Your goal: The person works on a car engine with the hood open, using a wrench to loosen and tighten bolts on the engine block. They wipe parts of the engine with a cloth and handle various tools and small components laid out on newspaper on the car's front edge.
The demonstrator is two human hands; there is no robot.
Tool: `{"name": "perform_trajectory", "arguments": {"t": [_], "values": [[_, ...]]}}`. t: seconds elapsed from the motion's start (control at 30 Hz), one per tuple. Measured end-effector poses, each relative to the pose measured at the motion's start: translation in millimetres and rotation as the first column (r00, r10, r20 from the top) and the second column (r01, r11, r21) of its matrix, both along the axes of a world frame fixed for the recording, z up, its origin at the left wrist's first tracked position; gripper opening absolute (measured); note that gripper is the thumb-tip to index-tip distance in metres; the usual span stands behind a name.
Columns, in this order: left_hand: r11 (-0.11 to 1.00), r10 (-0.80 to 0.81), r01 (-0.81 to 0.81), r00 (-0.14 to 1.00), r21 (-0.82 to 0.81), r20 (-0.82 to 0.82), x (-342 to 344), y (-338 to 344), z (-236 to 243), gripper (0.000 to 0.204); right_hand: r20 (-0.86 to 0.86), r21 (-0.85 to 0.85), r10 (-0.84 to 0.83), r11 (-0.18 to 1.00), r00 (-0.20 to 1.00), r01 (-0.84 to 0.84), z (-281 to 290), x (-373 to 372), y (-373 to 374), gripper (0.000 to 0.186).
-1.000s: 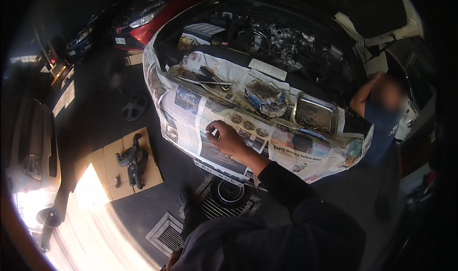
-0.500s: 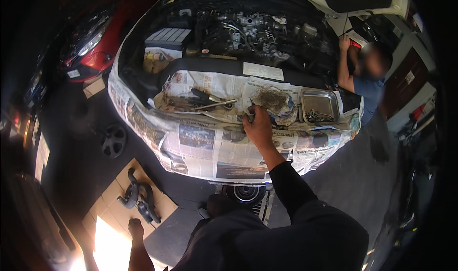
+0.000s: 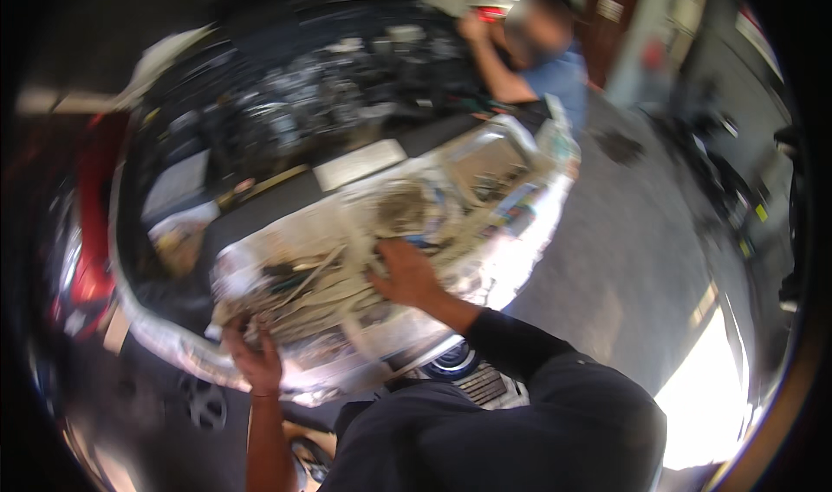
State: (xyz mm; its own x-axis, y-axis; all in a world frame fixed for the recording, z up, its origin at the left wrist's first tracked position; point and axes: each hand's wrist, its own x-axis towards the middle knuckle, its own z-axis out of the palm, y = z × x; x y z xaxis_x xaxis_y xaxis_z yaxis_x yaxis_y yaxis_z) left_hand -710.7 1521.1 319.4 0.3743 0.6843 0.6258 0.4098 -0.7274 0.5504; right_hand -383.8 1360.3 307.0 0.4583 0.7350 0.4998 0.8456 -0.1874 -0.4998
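Note:
In the motion-blurred head view, newspaper [image 3: 345, 336] covers the front of the car. My left hand [image 3: 253, 353] touches its left part with fingers raised; blur hides whether they grip it. My right hand [image 3: 403, 271] rests with fingers apart on the paper, just below a crumpled, grimy wad [image 3: 403, 204]. Long metal tools [image 3: 305, 267] lie between my hands. A metal tray [image 3: 481, 165] of small parts sits to the right.
Behind lies the engine bay [image 3: 312, 85]. A person [image 3: 555, 89] in blue leans at the car's right side. A red car [image 3: 94, 232] stands at left. A wheel [image 3: 208, 401] and cardboard [image 3: 299, 431] lie on the floor [image 3: 598, 258].
The view has swung right and blurred. My left hand has risen from low at the left to the newspaper. My right hand's fingers have spread beside the grimy wad.

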Motion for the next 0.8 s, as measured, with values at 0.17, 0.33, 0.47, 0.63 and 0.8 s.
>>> {"name": "perform_trajectory", "arguments": {"t": [0.17,0.33,0.47,0.63,0.8], "values": [[0.974,-0.217,0.226,0.96,0.029,-0.178,95.8,75.6,8.3,0.053,-0.2,-0.081,-0.024,0.997,0.98,0.008,15.1,-3.1,-8.3,0.045],[0.919,-0.374,0.391,0.901,0.041,-0.223,150.4,132.3,-6.7,0.044,-0.366,-0.188,-0.268,0.959,0.891,0.212,29.0,-10.5,-14.1,0.049],[0.925,-0.376,0.38,0.905,-0.02,-0.2,146.5,164.1,-23.2,0.043,-0.293,-0.209,-0.416,0.907,0.861,0.366,22.2,-11.3,0.9,0.051],[0.931,-0.365,0.358,0.922,-0.074,-0.129,107.7,185.0,-20.4,0.035,-0.363,-0.328,-0.453,0.88,0.814,0.344,22.8,-10.4,12.7,0.052],[0.88,-0.472,0.452,0.869,-0.145,-0.15,85.8,196.5,-0.5,0.029,-0.264,-0.408,-0.546,0.81,0.795,0.421,31.0,-14.5,21.0,0.05]]}}
